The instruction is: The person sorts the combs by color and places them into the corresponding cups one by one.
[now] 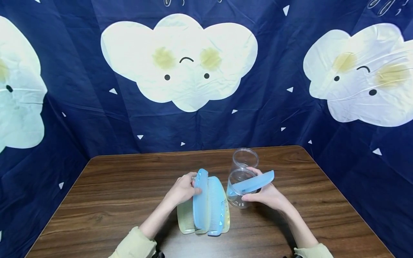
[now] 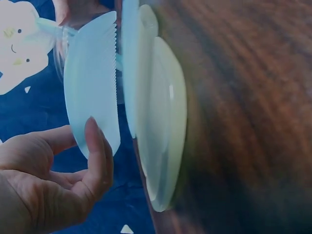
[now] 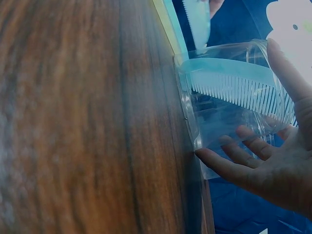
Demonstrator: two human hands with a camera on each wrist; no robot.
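Note:
My left hand (image 1: 182, 190) pinches a light blue comb (image 1: 201, 204) between thumb and fingers, and raises it above a pile of combs. In the left wrist view, this comb (image 2: 92, 83) has its teeth facing the pile. Another blue comb (image 1: 217, 200) lies over pale yellow combs (image 1: 185, 218) on the table. My right hand (image 1: 270, 197) grips a clear plastic cup (image 1: 238, 203) from its right side, thumb nearer me. Inside this cup leans a blue comb (image 1: 256, 182), its upper end sticking out past the rim. The right wrist view shows its teeth through the clear wall.
A second clear cup (image 1: 236, 165) stands just behind the gripped one. Everything rests on a brown wood-grain table (image 1: 129, 182). Behind it and along both sides hangs a dark blue cloth (image 1: 193, 129) printed with white clouds.

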